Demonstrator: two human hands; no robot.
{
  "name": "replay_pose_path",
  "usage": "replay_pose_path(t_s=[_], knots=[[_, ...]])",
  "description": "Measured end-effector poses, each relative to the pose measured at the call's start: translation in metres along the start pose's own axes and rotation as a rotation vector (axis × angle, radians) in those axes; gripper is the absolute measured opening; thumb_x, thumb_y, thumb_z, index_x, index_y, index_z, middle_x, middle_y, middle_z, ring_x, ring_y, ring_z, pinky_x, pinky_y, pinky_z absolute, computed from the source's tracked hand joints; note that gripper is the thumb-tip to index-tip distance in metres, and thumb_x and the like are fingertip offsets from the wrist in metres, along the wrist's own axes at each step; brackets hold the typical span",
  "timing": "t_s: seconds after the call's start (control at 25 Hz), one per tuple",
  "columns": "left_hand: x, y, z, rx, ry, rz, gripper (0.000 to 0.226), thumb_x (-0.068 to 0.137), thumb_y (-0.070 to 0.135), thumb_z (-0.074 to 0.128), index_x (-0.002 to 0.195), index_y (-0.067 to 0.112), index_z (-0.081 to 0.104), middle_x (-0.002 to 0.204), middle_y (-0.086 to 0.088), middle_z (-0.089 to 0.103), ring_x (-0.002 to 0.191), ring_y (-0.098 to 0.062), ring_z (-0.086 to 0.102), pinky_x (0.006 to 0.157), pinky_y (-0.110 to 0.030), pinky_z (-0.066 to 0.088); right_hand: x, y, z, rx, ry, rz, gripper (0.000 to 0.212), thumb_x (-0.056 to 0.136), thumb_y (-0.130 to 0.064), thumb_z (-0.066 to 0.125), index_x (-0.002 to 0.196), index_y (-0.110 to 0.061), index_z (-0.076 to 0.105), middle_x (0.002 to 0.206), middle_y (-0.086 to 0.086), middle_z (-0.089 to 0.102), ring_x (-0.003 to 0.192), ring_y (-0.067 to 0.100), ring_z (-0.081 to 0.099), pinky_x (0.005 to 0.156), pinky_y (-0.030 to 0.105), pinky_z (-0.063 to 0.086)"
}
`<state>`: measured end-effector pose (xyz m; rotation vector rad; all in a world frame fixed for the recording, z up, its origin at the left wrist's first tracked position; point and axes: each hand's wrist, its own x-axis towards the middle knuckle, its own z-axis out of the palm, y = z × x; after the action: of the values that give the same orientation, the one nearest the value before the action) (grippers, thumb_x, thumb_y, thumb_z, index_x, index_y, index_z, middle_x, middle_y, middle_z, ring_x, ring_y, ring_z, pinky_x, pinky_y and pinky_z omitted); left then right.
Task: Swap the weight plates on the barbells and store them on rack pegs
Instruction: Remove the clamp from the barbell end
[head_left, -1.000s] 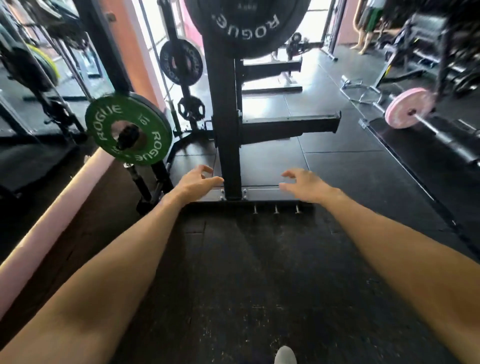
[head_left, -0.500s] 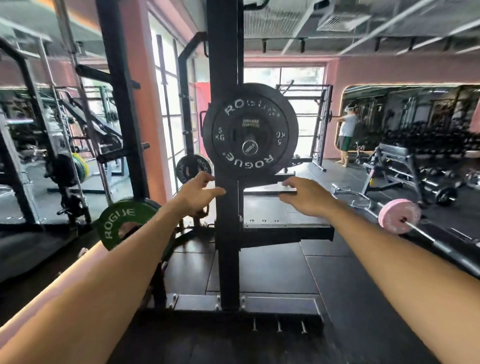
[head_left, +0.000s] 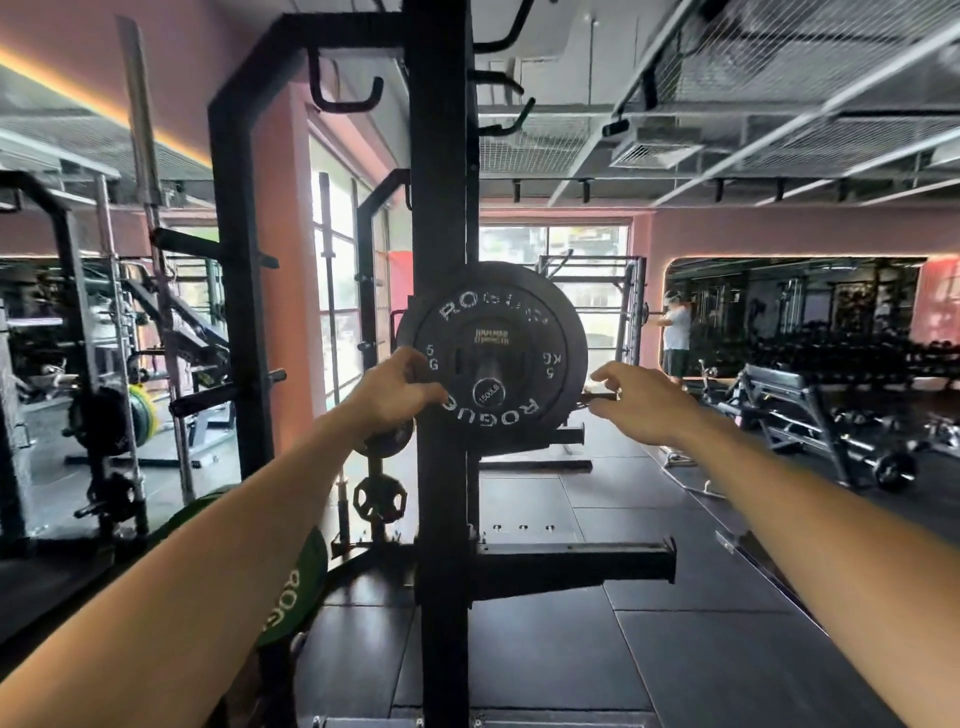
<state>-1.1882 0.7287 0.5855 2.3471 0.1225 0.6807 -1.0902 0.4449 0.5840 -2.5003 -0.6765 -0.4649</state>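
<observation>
Black 5 kg plate (head_left: 493, 358) hangs on the rack peg (head_left: 488, 370), mid-upright. Left hand (head_left: 397, 392) w/ fingers curling at its left rim; right hand (head_left: 636, 402) relaxed, loose, just off the right edge. Stiff rubber, light-ish — take opposite rims, slide straight off.

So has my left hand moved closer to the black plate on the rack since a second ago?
Yes. The left hand has come up from low beside the upright and now touches the black plate at its left edge.
</observation>
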Motion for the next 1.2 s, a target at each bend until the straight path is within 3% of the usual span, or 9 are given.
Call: replay_pose_path(t_s=[0.16, 0.44, 0.6, 0.8, 1.08, 1.2], knots=[[0.043, -0.005, 0.019, 0.042, 0.016, -0.025, 0.052, 0.086, 0.029, 0.070, 0.131, 0.017, 0.048, 0.118, -0.006, 0.054, 0.103, -0.025, 0.054, 0.084, -0.032, 0.042, 0.037, 0.019, 0.008, 0.004, -0.007, -0.004, 0.046, 0.091, -0.036, 0.058, 0.134, -0.024, 0.049, 0.132, 0.002, 0.057, 0.117, 0.025, 0.054, 0.093, 0.036, 0.044], [0.115, -0.037, 0.052, 0.107, 0.081, -0.073, 0.039, 0.084, 0.025, 0.068, 0.120, 0.018, 0.054, 0.107, -0.007, 0.063, 0.092, -0.025, 0.062, 0.076, -0.031, 0.050, 0.115, 0.038, 0.041, 0.031, -0.031, -0.041, 0.035, 0.089, -0.031, 0.059, 0.123, -0.022, 0.057, 0.115, 0.002, 0.064, 0.103, 0.023, 0.059, 0.092, 0.039, 0.048], [0.158, -0.062, 0.064, 0.117, 0.105, -0.093, 0.036, 0.084, 0.023, 0.065, 0.119, 0.019, 0.057, 0.109, -0.005, 0.064, 0.097, -0.024, 0.061, 0.082, -0.031, 0.049, 0.159, 0.042, 0.066, 0.011, -0.048, -0.054, 0.040, 0.090, -0.032, 0.059, 0.128, -0.021, 0.055, 0.120, 0.002, 0.063, 0.111, 0.024, 0.057, 0.096, 0.040, 0.047], [0.221, -0.094, 0.084, 0.123, 0.121, -0.058, 0.031, 0.087, 0.019, 0.062, 0.117, 0.016, 0.060, 0.105, -0.005, 0.065, 0.091, -0.020, 0.057, 0.075, -0.023, 0.037, 0.219, 0.044, 0.108, -0.001, -0.082, -0.067, 0.045, 0.091, -0.031, 0.059, 0.133, -0.018, 0.052, 0.124, 0.003, 0.062, 0.114, 0.023, 0.057, 0.099, 0.039, 0.046], [0.301, -0.140, 0.121, 0.147, 0.051, 0.015, 0.037, 0.091, 0.022, 0.064, 0.126, 0.009, 0.061, 0.122, -0.007, 0.065, 0.113, -0.022, 0.059, 0.085, -0.017, 0.036, 0.302, 0.044, 0.162, -0.002, -0.132, -0.063, 0.045, 0.092, -0.024, 0.058, 0.135, -0.016, 0.051, 0.128, 0.003, 0.063, 0.120, 0.021, 0.057, 0.104, 0.040, 0.043], [0.321, -0.151, 0.134, 0.119, 0.031, 0.078, 0.036, 0.094, 0.027, 0.061, 0.124, 0.007, 0.063, 0.113, -0.009, 0.070, 0.100, -0.020, 0.064, 0.080, -0.018, 0.041, 0.323, 0.044, 0.182, 0.021, -0.132, -0.087, 0.053, 0.090, -0.019, 0.058, 0.141, -0.017, 0.045, 0.134, 0.007, 0.059, 0.125, 0.024, 0.054, 0.107, 0.039, 0.042]])
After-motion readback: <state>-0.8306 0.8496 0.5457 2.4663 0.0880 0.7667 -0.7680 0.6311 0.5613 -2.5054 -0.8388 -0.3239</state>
